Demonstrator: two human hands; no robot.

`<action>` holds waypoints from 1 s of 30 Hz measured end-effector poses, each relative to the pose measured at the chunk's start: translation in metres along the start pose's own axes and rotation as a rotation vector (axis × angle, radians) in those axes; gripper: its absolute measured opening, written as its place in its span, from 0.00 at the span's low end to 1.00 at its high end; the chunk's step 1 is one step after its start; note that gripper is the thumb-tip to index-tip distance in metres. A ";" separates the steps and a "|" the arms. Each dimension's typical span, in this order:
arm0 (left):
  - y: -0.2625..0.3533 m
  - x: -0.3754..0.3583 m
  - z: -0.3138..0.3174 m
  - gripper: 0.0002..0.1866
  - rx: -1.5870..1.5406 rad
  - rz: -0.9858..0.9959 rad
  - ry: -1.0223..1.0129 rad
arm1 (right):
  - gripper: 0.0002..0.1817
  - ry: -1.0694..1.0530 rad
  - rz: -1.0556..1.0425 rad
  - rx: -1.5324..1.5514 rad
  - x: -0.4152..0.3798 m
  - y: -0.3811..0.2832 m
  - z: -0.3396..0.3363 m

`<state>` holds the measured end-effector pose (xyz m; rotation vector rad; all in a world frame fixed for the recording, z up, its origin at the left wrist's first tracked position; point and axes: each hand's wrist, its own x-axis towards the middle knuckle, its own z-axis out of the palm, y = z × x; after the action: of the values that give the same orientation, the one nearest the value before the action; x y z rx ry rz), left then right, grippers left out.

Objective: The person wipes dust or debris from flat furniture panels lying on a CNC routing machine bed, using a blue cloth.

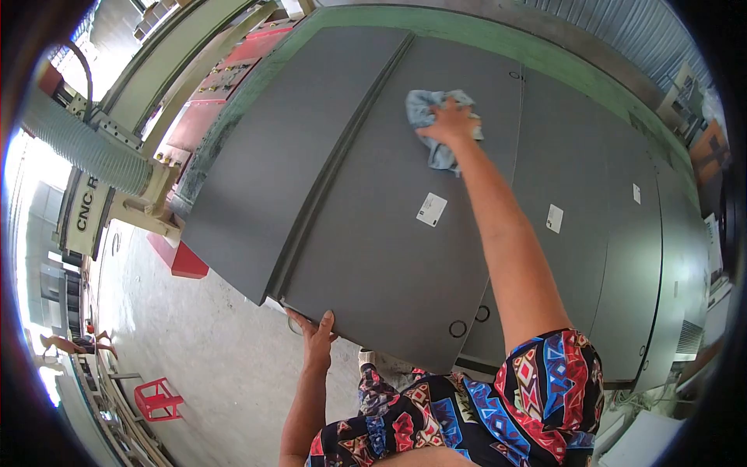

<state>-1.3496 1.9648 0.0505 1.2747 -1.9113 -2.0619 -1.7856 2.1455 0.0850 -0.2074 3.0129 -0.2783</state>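
My right hand (pixel 453 124) reaches far out, fingers spread over a crumpled light-blue cloth (pixel 422 109), pressing it on a dark grey panel (pixel 381 233). A white label (pixel 431 209) sits on that panel, nearer to me than the cloth. My left hand (pixel 313 333) grips the panel's near edge close to its left corner, thumb at the top; the fingertips are partly hidden. Round black-rimmed holes (pixel 457 329) show near the panel's near right corner. To the left, another grey panel (pixel 303 140) lies alongside, with a dark grooved strip between the two.
More grey panels with labels (pixel 555 219) lie to the right. A CNC machine with a ribbed hose (pixel 89 144) stands left, beside red machine parts (pixel 229 86). A red stool (pixel 158 399) is on the concrete floor (pixel 210 342). Boards lean at the far right.
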 end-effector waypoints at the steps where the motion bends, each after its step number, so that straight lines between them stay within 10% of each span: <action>1: -0.001 0.001 -0.001 0.56 0.001 -0.005 0.000 | 0.38 0.004 -0.077 -0.006 0.000 -0.017 0.012; 11: -0.016 -0.003 -0.018 0.58 -0.271 0.031 -0.118 | 0.31 0.079 -0.803 0.089 -0.203 -0.117 0.057; 18: -0.040 -0.025 -0.011 0.35 -0.874 0.019 -0.343 | 0.30 -0.060 -1.159 0.243 -0.310 -0.079 0.060; 23: -0.047 -0.037 0.011 0.23 -0.733 -0.064 -0.366 | 0.30 0.028 -1.019 0.077 -0.244 -0.047 0.049; 30: -0.058 -0.046 0.032 0.13 -0.620 -0.158 -0.374 | 0.31 0.067 -0.198 0.024 -0.118 0.013 0.013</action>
<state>-1.3107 2.0293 0.0219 0.9585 -1.1021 -2.8128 -1.6693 2.1732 0.0807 -0.5049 3.0559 -0.3450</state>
